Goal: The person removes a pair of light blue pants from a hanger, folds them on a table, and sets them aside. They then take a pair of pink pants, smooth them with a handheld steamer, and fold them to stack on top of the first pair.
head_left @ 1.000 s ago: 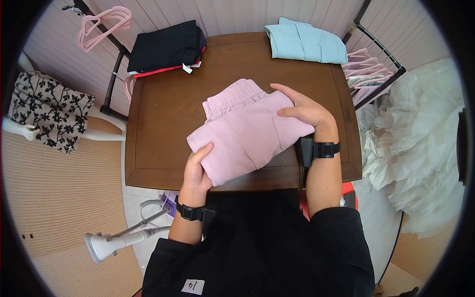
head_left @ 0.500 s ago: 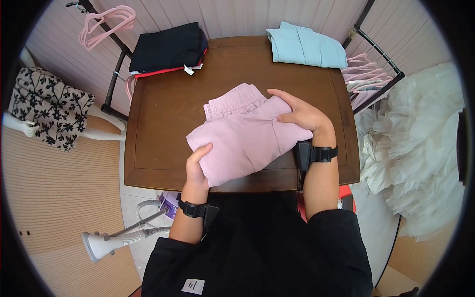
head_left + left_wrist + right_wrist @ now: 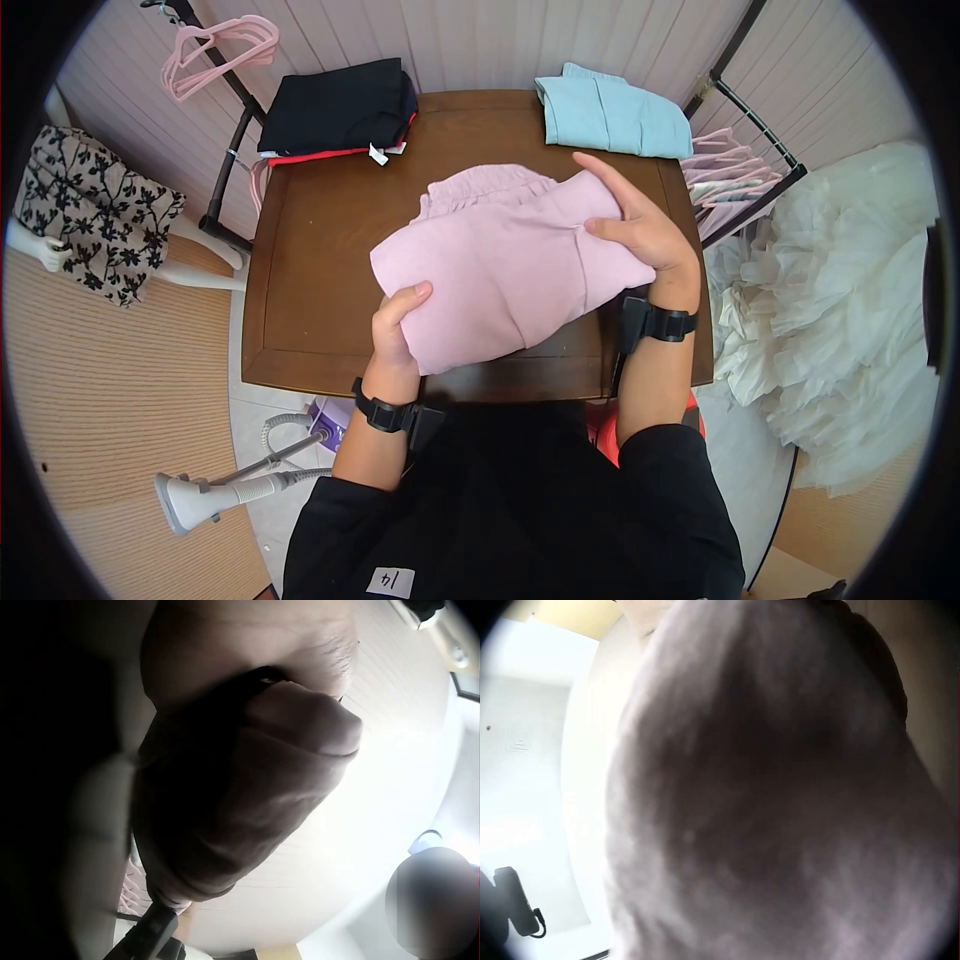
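Both of my hands hold a folded pair of pale pink pants (image 3: 490, 270) over the front of the brown table (image 3: 310, 270). A gathered elastic waistband (image 3: 485, 188) shows along their far side. My left hand (image 3: 398, 325) grips the near left corner, thumb on top and fingers hidden underneath. At the right end, my right hand (image 3: 648, 235) has its thumb on the cloth and its index finger stretched along the far edge; the other fingers are hidden behind. The pants' dark, shaded underside (image 3: 255, 795) fills much of the left wrist view, and blurred pink cloth (image 3: 780, 810) the right one.
Folded dark clothes (image 3: 335, 105) lie at the table's back left, folded light blue clothing (image 3: 612, 112) at the back right. Racks with pink hangers (image 3: 225, 50) flank the table. A garment steamer (image 3: 200, 500) stands lower left, a white tulle dress (image 3: 820, 330) at right.
My right hand has moved a little to the right with its end of the pants, which now look more spread. The left hand keeps its hold. The head view has shifted slightly.
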Tool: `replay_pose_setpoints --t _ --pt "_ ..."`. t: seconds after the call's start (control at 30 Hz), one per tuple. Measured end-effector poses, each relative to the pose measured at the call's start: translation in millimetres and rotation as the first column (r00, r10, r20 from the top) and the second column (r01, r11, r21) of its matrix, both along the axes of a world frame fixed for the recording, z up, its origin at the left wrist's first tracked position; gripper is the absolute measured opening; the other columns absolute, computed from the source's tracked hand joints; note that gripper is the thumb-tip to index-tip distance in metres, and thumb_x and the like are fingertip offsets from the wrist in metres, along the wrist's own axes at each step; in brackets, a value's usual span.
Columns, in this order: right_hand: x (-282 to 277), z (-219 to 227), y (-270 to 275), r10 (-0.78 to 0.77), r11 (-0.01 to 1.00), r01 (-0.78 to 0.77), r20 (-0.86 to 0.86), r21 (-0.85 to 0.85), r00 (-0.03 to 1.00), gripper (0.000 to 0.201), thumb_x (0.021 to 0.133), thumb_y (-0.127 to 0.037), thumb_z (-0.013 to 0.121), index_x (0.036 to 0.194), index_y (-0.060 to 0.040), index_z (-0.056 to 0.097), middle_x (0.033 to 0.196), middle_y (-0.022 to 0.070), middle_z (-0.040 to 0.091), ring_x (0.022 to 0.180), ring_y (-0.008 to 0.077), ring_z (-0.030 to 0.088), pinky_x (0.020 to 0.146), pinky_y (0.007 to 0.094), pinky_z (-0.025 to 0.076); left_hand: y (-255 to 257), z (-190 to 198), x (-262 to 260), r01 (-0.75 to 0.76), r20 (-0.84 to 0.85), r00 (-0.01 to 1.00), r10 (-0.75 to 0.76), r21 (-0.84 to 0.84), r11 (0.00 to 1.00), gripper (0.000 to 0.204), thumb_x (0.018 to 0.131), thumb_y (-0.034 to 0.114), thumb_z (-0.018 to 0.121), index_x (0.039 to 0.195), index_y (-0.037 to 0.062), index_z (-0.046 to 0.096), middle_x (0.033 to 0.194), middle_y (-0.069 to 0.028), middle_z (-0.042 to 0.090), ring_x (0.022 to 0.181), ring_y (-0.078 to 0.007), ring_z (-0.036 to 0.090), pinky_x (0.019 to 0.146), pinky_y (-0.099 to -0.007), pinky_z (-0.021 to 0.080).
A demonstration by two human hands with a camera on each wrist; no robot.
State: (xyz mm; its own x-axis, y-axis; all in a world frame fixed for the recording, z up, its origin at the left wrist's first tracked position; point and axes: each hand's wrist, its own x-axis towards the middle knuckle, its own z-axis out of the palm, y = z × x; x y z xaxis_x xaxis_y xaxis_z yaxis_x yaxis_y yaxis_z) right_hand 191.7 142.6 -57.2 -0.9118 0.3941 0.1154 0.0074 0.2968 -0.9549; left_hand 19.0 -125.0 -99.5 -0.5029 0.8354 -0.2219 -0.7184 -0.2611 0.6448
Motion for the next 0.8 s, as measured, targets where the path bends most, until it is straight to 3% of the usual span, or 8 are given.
replay_pose_setpoints --t 0.23,0.3,0.67,0.8 --pt "25.2 46.6 31.2 -0.092 0.990 0.100 -0.086 0.098 0.992 0.078 0.078 -0.006 0.070 0.148 -0.0010 0.036 0.150 0.0120 0.039 0.141 0.0212 0.031 0.116 0.0316 0.020 53.9 31.5 3.7 0.120 -0.138 0.985 -0.107 0.089 0.989 0.063 0.082 0.016 0.062 0.137 -0.0053 0.042 0.125 -0.0195 0.057 0.112 -0.0301 0.059 0.095 -0.0399 0.049" --pt "33.2 51.8 40.9 -0.150 0.976 0.166 -0.121 0.138 0.981 0.079 0.077 -0.007 0.071 0.148 -0.0009 0.036 0.150 0.0127 0.039 0.141 0.0214 0.031 0.116 0.0322 0.020 73.5 30.3 1.1 0.155 -0.138 0.980 -0.142 0.091 0.984 0.065 0.081 0.017 0.063 0.137 -0.0059 0.041 0.126 -0.0211 0.057 0.113 -0.0327 0.059 0.096 -0.0422 0.049" --pt "66.3 32.1 79.0 -0.362 0.921 0.379 -0.158 0.091 0.919 0.078 0.078 0.003 0.065 0.149 -0.0010 0.033 0.150 0.0126 0.039 0.142 0.0211 0.030 0.116 0.0320 0.019 177.3 18.6 -11.5 0.374 -0.173 0.918 -0.357 0.081 0.924 0.065 0.079 0.017 0.063 0.136 -0.0069 0.043 0.126 -0.0226 0.057 0.111 -0.0337 0.060 0.095 -0.0432 0.050" --pt "75.9 36.2 82.7 -0.468 0.843 0.497 -0.175 0.205 0.866 0.077 0.078 0.005 0.060 0.149 0.0001 0.032 0.151 0.0149 0.038 0.143 0.0231 0.030 0.116 0.0317 0.019 216.5 24.4 -10.7 0.439 -0.262 0.876 -0.404 0.089 0.894 0.065 0.078 0.017 0.064 0.135 -0.0063 0.045 0.124 -0.0204 0.059 0.110 -0.0320 0.060 0.094 -0.0413 0.050"
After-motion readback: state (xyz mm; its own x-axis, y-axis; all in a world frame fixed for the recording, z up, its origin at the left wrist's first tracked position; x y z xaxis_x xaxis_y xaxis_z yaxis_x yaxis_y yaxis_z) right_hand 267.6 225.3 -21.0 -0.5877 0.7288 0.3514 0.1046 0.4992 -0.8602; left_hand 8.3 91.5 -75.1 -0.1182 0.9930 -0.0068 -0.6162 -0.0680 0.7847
